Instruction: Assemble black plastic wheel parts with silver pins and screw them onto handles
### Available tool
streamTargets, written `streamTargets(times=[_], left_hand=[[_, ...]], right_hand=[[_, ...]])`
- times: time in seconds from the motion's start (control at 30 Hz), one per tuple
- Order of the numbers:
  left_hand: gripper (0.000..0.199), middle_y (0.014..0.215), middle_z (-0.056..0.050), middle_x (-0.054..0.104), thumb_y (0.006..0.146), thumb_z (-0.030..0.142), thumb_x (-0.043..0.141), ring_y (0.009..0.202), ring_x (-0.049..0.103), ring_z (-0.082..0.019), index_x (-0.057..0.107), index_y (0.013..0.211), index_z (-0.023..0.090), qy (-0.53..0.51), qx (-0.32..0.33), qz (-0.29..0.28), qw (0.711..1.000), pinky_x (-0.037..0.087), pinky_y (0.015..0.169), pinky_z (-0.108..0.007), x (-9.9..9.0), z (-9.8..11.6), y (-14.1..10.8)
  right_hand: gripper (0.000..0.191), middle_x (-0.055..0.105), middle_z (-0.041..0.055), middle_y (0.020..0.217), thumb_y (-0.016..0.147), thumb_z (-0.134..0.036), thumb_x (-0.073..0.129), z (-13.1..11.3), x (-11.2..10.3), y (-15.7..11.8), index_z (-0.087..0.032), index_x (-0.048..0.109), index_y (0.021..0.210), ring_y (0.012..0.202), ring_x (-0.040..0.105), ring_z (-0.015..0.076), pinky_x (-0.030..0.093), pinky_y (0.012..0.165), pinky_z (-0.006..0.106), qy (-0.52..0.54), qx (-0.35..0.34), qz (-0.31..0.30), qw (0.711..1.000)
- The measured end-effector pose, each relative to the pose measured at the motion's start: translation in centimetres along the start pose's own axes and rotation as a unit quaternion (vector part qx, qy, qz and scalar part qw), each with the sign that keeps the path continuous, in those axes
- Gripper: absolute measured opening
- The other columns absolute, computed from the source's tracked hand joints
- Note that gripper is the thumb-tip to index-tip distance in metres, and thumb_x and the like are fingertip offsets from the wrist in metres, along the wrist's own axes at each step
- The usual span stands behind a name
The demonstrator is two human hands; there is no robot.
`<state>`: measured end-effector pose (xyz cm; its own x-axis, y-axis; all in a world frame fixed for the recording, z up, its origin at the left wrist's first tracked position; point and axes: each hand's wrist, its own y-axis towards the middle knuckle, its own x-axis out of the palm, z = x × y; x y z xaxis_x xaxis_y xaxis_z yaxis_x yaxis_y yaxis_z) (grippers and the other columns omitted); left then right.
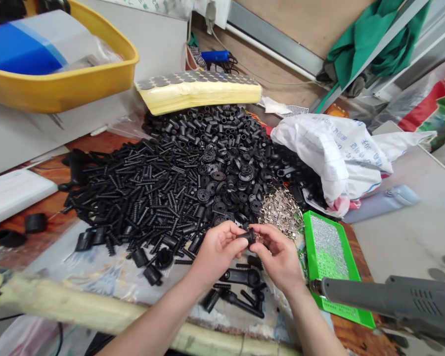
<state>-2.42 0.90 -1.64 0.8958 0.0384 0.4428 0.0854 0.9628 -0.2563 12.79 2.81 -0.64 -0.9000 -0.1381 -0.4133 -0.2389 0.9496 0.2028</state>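
My left hand [218,249] and my right hand [278,257] meet in front of me, both pinching a small black plastic part [247,236] between thumbs and fingers. Much of that part is hidden by my fingers. Just beyond my hands lies a large heap of black plastic parts [178,183], with ribbed rods, short tubes and round slotted discs. A cluster of silver metal terminals [282,210] sits next to my right hand's far side. Several black lever-shaped pieces [241,277] lie under my wrists.
A green tray of silver granules [330,257] and a grey heat gun [393,296] sit to the right. A white printed sack [330,153] lies behind. A yellow tub [59,84] stands at the far left, and a padded roll [77,306] runs along the near edge.
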Motion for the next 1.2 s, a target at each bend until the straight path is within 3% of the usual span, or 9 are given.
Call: streamTargets(times=[0.3,0.47,0.6,0.73,0.83,0.97,1.2], left_hand=[[0.019,0.057,0.003,0.060,0.070,0.027,0.070,0.046,0.047,-0.007,0.058,0.079,0.016,-0.085,-0.030,-0.043,0.995,0.035,0.048,-0.020,0.0,-0.1,0.1],[0.019,0.059,0.003,0.061,0.072,0.026,0.070,0.049,0.048,-0.008,0.056,0.081,0.016,-0.090,-0.019,-0.039,0.995,0.035,0.050,-0.021,-0.2,-0.2,0.1],[0.022,0.069,0.000,0.063,0.075,0.028,0.068,0.055,0.052,-0.010,0.058,0.091,0.016,-0.088,-0.010,-0.062,0.994,0.039,0.056,-0.024,-0.3,-0.1,-0.2],[0.047,0.085,-0.001,0.062,0.069,0.020,0.071,0.068,0.056,-0.013,0.057,0.114,0.020,-0.071,-0.011,-0.075,0.995,0.044,0.058,-0.024,-0.1,0.2,-0.4],[0.045,0.090,-0.002,0.063,0.062,0.012,0.072,0.074,0.057,-0.014,0.064,0.106,0.019,-0.029,-0.008,-0.054,0.998,0.045,0.058,-0.022,0.0,0.2,-0.2],[0.031,0.088,-0.003,0.067,0.064,0.013,0.068,0.075,0.058,-0.016,0.067,0.095,0.018,0.005,0.007,-0.052,0.999,0.046,0.056,-0.023,0.1,0.0,0.1],[0.030,0.091,-0.005,0.071,0.064,0.012,0.062,0.087,0.062,-0.021,0.069,0.092,0.017,0.053,0.041,-0.038,0.997,0.050,0.075,-0.031,0.2,-0.1,0.2]], right_hand=[[0.040,0.065,0.0081,0.110,0.076,-0.019,0.069,-0.6,-1.2,0.4,-0.025,0.064,0.116,0.093,0.065,0.0191,0.056,0.076,0.030,0.053,-0.002,-0.038,0.998],[0.016,0.066,0.0055,0.091,0.082,-0.018,0.062,-1.3,-1.4,0.7,-0.022,0.070,0.096,0.080,0.063,0.0173,0.053,0.069,0.029,-0.012,-0.028,0.006,1.000],[0.009,0.066,0.0035,0.079,0.080,-0.014,0.063,-1.7,-1.1,0.8,-0.020,0.068,0.083,0.076,0.062,0.0176,0.051,0.067,0.030,-0.073,-0.060,0.013,0.995],[0.012,0.067,0.0028,0.076,0.082,-0.011,0.059,-1.9,-0.8,0.7,-0.020,0.067,0.079,0.072,0.062,0.0171,0.050,0.067,0.030,-0.120,-0.100,0.019,0.988],[0.013,0.066,0.0026,0.075,0.083,-0.011,0.058,-1.8,-0.6,0.5,-0.020,0.065,0.079,0.072,0.062,0.0167,0.050,0.066,0.029,-0.146,-0.138,0.019,0.979],[0.014,0.065,0.0022,0.074,0.083,-0.009,0.055,-1.5,-0.4,0.4,-0.019,0.062,0.078,0.069,0.061,0.0155,0.049,0.064,0.027,-0.174,-0.167,0.017,0.970],[0.014,0.064,0.0013,0.070,0.082,-0.009,0.056,-1.2,0.1,0.2,-0.020,0.060,0.074,0.066,0.061,0.0151,0.049,0.062,0.027,-0.171,-0.157,0.049,0.971]])
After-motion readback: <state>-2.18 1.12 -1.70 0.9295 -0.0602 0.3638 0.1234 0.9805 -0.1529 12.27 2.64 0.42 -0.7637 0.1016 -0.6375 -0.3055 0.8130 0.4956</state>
